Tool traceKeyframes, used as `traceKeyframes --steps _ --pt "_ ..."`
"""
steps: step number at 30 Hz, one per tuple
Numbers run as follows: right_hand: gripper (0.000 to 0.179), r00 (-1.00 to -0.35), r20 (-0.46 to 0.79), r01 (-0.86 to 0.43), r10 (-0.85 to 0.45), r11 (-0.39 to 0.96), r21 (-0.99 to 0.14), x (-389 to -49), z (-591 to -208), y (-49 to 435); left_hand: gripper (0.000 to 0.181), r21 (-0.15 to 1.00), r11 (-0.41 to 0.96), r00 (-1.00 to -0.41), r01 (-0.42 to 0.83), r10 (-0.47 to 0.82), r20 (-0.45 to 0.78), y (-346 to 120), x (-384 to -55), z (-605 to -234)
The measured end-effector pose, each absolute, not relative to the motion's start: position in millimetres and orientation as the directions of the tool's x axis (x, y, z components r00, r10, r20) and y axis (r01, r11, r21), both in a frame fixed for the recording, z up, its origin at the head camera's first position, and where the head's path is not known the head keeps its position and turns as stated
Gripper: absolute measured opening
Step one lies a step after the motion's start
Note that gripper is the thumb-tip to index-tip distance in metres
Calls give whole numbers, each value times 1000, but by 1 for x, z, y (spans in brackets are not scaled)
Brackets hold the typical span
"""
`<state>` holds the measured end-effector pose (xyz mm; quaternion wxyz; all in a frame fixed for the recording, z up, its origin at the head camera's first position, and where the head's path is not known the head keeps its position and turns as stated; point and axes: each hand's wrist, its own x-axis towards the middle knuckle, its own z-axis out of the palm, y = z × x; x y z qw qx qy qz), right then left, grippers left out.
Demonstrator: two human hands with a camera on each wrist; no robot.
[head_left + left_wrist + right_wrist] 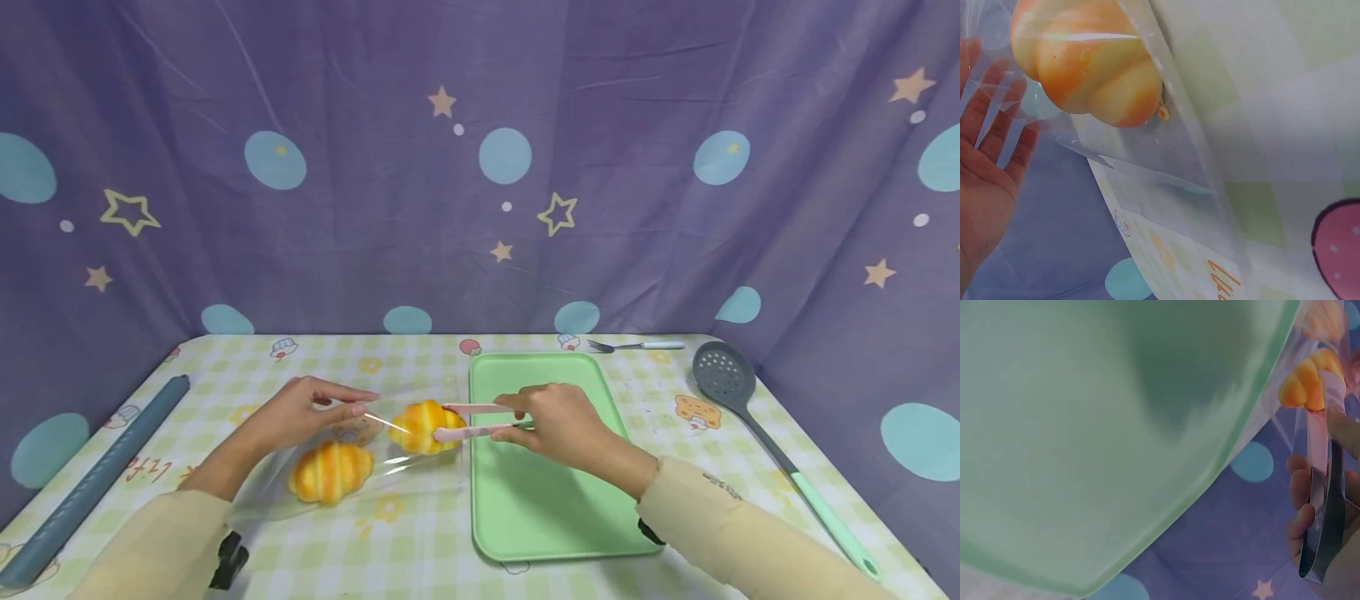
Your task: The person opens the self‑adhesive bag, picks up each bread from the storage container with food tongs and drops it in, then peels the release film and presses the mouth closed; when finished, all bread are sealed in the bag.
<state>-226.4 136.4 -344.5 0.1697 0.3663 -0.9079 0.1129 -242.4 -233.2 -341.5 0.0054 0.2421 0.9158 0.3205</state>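
Observation:
My left hand (303, 410) pinches the edge of a clear plastic bag (431, 477) between thumb and fingers, lifting its upper layer. One orange-yellow croissant-shaped bread (331, 472) lies inside the bag, nearest that hand. In the left wrist view the fingers (999, 134) show partly through the film. My right hand (558, 423) grips metal tongs with pink tips (459, 434). Between those tips sits a second croissant-shaped bread (417, 427), at the bag's mouth beside the tray. In the right wrist view the tongs (1327, 519) lie along the palm, fingers wrapped around both arms.
A green tray (555, 521) lies right of the bag, under my right forearm. A blue-grey rolling pin (93, 475) lies along the left table edge. At the back right is a fork (637, 345); a slotted ladle (772, 442) lies along the right edge.

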Motion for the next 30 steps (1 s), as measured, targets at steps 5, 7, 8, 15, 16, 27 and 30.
traceKeyframes --steps 5,7,8,15,16,27,30 --pt "39 -675 393 -707 -624 699 -104 -229 -348 122 24 577 691 -887 436 440 142 -233 -244 -343" --pt "39 -678 388 -708 -624 696 -119 -231 -349 117 25 578 691 -888 434 438 142 -233 -245 -344" --pt "39 -681 385 -708 -624 694 -128 -232 -349 114 25 579 691 -888 433 437 144 -233 -245 -344" --pt "40 -657 394 -735 -643 662 -146 -237 -350 97 24 588 675 -884 446 433 173 -234 -244 -341" --pt "40 -653 397 -738 -645 660 -141 -237 -350 94 24 590 670 -882 450 436 177 -234 -244 -341" --pt "39 -644 412 -728 -645 681 -72 -239 -353 70 25 601 679 -895 422 419 155 -236 -245 -339" --pt "40 -650 407 -720 -642 692 -59 -240 -355 65 25 601 684 -899 415 409 156 -237 -245 -340"
